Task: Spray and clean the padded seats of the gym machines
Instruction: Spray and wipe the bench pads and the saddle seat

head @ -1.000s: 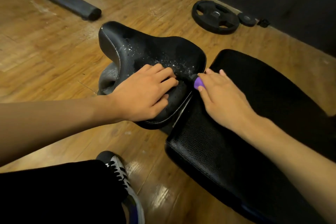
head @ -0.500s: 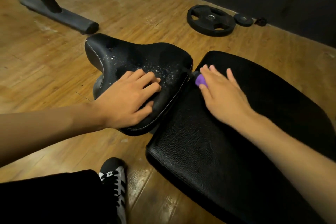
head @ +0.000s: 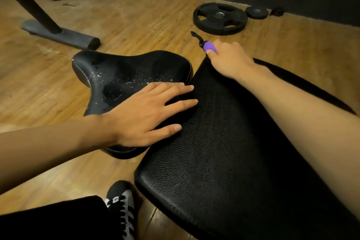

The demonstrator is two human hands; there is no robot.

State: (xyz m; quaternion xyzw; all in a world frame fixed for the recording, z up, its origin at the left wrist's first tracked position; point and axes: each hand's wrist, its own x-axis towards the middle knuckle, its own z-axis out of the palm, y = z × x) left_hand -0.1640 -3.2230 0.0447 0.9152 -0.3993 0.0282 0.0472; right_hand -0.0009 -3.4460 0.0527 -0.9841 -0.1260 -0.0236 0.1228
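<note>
1. Left hand (head: 148,115) lies flat on the near edge of the wet seat (head: 120,76), grip spread, pinching nothing. Wipe w/ the full palm across all droplets (head: 128,82), incl. the far corner.
2. Right hand (head: 229,60) has its grip curled round the spray bottle (head: 209,46), at the far end of the big pad (head: 224,142). Aim the nozzle down at the pad, not at the floor (head: 136,15).

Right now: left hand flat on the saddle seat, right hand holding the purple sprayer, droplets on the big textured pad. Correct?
One slip: the droplets lie on the saddle seat, not the big textured pad, which shows none in the head view. The left hand does lie flat on that seat and the right hand holds the purple sprayer.
</note>
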